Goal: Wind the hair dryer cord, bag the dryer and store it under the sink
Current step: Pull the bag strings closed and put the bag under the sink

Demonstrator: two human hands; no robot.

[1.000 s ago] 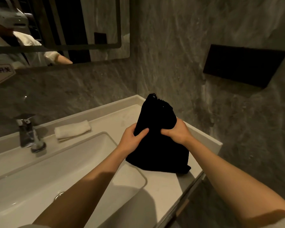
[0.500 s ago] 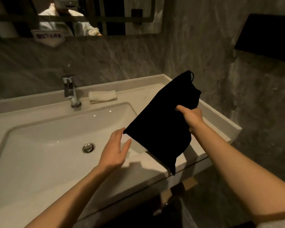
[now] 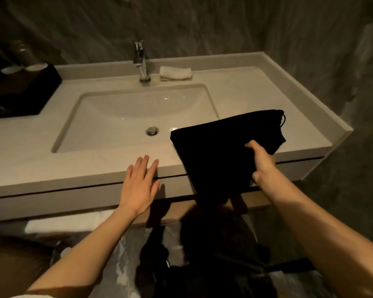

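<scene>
Left hand point(image 3: 139, 186) reaches forward, palm down, fingers spread flat; right hand point(image 3: 262, 163) is clenched, gripping, arm extended.

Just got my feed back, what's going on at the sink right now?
A person stands at the vanity. The right hand has a grip on the black drawstring bag, holding it over the counter's front edge, right of the basin. The left hand is open and empty at the counter's front edge. The bag isn't under the sink yet.

Counter edge point(image 3: 95, 179) overhangs the shelf opening point(image 3: 202, 211) below.
</scene>
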